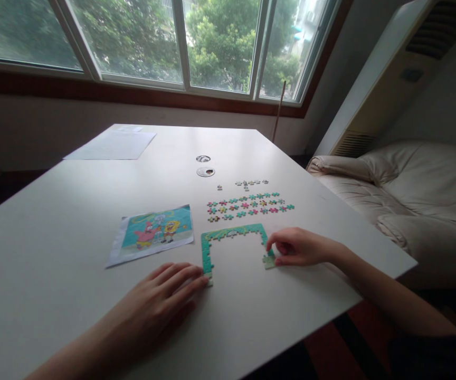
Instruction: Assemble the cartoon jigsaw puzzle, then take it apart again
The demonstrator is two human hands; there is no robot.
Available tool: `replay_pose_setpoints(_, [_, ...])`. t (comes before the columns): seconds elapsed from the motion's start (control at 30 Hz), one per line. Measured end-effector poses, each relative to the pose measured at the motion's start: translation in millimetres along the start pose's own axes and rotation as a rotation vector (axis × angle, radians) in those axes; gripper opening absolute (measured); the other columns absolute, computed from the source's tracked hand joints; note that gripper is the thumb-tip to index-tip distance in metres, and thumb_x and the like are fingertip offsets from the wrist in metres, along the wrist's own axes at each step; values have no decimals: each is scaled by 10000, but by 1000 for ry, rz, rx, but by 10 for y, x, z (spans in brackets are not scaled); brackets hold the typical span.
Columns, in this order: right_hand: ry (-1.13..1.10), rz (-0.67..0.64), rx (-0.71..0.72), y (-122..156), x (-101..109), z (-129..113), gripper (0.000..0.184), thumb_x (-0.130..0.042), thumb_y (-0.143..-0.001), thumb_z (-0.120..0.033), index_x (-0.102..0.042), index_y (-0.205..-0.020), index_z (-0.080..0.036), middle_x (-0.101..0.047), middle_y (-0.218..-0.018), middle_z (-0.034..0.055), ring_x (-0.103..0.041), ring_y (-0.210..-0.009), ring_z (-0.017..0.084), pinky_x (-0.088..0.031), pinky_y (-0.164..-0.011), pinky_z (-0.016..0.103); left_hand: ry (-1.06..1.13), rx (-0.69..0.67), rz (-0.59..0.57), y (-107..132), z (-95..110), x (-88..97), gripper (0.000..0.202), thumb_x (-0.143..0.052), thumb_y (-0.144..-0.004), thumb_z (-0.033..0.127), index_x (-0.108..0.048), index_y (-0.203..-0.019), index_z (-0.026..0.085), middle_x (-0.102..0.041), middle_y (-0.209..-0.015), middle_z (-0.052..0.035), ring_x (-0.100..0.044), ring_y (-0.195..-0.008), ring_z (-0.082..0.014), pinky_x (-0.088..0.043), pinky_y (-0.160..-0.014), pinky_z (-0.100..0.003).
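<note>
A partly joined jigsaw puzzle border [206, 252] lies on the white table, green and teal, its top and two sides forming an upside-down U. My left hand [168, 290] rests palm down, fingers stretched out, with fingertips at the lower end of the left side. At the right side, my right hand [297, 246] is curled, its index finger and thumb at a puzzle piece [268, 260] near the lower end. Behind the border, loose puzzle pieces [245, 206] lie in several rows. To the left is a printed reference picture [157, 232] of cartoon figures on paper.
Farther back on the table [73, 200] are two round grommet holes [205, 172] and a few pale pieces [252, 182]. White paper sheets [111, 145] lie at the far left corner. A cream leather sofa [418, 200] stands beyond the right edge, and windows [133, 42] line the back.
</note>
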State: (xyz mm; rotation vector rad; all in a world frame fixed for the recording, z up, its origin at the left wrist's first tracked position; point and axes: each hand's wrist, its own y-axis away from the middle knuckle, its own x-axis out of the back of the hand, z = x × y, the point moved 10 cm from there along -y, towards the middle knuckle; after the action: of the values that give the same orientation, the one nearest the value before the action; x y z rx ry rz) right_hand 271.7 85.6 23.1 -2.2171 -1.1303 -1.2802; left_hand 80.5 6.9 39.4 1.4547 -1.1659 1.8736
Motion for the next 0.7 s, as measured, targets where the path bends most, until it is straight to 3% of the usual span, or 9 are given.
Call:
replay_pose_setpoints(0.23, [-33,5,0,2,10,-10,210,-495,-880,-265,-577,-1046,-165,-512,-659,-33,-428,-562,72,-346,-547,178,-1,-7,0,6,7,6,321,-449,-901,159,-522,-1212,193,-618,-1140,-71,-557,-1030,-204,-482,-856,-317])
replay_pose_setpoints(0.33, [1,44,-5,-27,140,15,213,-452,-897,-248,-591,-1033,-160,-567,-703,-9,-441,-571,75,-362,-560,184,-6,3,-2,18,-3,7,334,-453,-893,144,-512,-1219,191,-609,-1153,-73,-546,-1041,-211,-480,-858,-328])
replay_pose_setpoints(0.47, [77,152,-6,-172,559,186,208,-484,-873,-270,-639,-944,-151,-621,-746,25,-486,-597,87,-389,-585,193,2,1,5,22,1,15,334,-450,-891,137,-513,-1214,193,-606,-1150,-74,-539,-1044,-215,-484,-850,-329])
replay_pose_setpoints(0.6, [203,277,-106,-438,1066,645,203,-550,-821,-299,-685,-881,-160,-640,-730,32,-516,-610,105,-400,-604,210,6,16,6,27,-9,4,341,-445,-889,135,-519,-1214,208,-609,-1147,-68,-543,-1048,-208,-480,-866,-321])
replay_pose_setpoints(0.7, [313,318,-218,-662,1289,1048,194,-572,-797,-245,-709,-910,-167,-651,-788,40,-529,-646,113,-411,-647,218,5,32,8,25,-22,7,340,-454,-888,152,-528,-1213,220,-613,-1144,-64,-554,-1045,-201,-481,-874,-306])
